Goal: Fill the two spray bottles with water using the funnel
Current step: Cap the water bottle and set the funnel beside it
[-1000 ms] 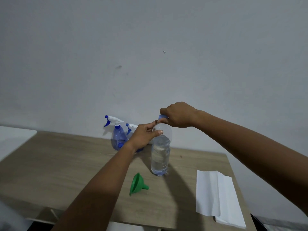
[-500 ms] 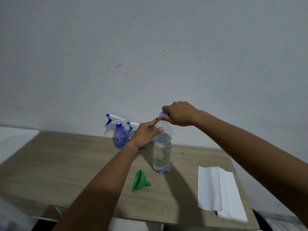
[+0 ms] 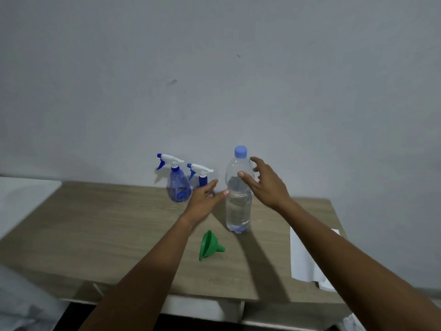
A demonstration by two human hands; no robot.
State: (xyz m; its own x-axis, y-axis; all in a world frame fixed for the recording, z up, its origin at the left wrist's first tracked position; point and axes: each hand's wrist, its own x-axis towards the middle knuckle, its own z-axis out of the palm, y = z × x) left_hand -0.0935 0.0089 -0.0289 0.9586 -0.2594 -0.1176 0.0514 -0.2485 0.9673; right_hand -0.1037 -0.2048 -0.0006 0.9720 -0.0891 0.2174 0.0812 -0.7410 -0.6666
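**Hands off the water bottle, cap still on**

The water bottle (image 3: 238, 194) stands upright on the tabletop (image 3: 107, 223), its blue cap (image 3: 240, 151) seated on the neck. Both hands are open and hold nothing. The right hand (image 3: 267, 185) has a wide grip with spread fingers just beside the bottle's shoulder, the thumb tip lying in front of the clear wall; whether it touches cannot be told. The left hand (image 3: 205, 197) is loosely open on the other side, its thumb tip close to the bottle.

The two spray bottles (image 3: 179, 187) stand together at the back against the wall, trigger heads still fitted, the nearer one (image 3: 202, 175) partly hidden behind the left hand. The green funnel (image 3: 208, 246) lies on its side in front of the water bottle, apart from it. A white paper towel (image 3: 307, 259) lies to the right.

The work appears to be at its opening stage: nothing is poured and no spray head is off. The next move probably calls for unscrewing a trigger head and seating the funnel in that neck.

Half a second earlier the right hand was closed over the cap and the left hand pinched the neck below it; now both have let go and dropped lower, leaving the cap exposed.
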